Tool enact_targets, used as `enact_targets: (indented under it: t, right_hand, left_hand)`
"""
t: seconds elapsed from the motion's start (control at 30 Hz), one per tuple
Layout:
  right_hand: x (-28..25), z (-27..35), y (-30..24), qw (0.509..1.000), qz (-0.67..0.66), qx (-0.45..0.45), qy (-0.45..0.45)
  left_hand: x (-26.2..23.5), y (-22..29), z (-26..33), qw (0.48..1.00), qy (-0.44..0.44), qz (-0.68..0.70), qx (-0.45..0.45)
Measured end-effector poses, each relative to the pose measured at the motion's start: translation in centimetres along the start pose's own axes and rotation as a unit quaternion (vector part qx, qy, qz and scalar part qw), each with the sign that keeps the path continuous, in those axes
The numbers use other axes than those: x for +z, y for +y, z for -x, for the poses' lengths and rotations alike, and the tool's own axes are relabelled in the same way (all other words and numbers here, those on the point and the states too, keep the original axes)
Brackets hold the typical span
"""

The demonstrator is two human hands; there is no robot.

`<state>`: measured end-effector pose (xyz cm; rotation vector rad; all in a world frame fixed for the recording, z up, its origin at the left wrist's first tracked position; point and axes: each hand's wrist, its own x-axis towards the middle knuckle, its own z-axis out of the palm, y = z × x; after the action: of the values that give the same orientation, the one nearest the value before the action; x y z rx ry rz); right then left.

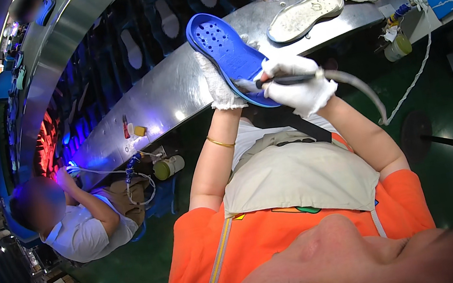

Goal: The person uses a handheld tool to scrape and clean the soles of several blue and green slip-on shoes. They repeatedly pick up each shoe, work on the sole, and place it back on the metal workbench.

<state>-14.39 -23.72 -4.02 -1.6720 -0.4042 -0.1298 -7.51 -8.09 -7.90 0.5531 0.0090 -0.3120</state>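
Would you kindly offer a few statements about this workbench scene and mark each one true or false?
1. The left hand holds a blue shoe part. True.
2. Both hands are bare. False: both wear white gloves.
3. The right hand holds a dark-handled tool. True.
4. The blue shoe part has no holes. False: one end has several.
5. A white shoe part lies on the metal bench. True.
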Motion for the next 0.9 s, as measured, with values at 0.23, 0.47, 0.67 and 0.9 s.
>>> enact_targets:
  t: [0.23, 0.47, 0.67, 0.9]
  right_hand:
    - [0.6, 0.3, -0.2, 1.0, -0.016, -0.003, 0.005]
    - [-1.5, -2.0, 0.1, 0.977, -0.142, 0.141, 0.077]
    - [-1.5, -1.5, 1.0, 0.991, -0.096, 0.025, 0.092]
    - [-0.4, 0.0, 0.2, 0.995, -0.082, 0.058, 0.022]
  left_hand:
    - [-0.8, 0.9, -0.7, 0.999, -0.031, 0.02, -0.015]
    - [1.1, 0.6, 1.3, 0.998, -0.034, 0.05, -0.006]
    - [1.6, -0.6, 2.3, 0.971, -0.144, 0.172, -0.084]
    - [0.4, -0.4, 0.9, 0.997, -0.061, 0.041, 0.007]
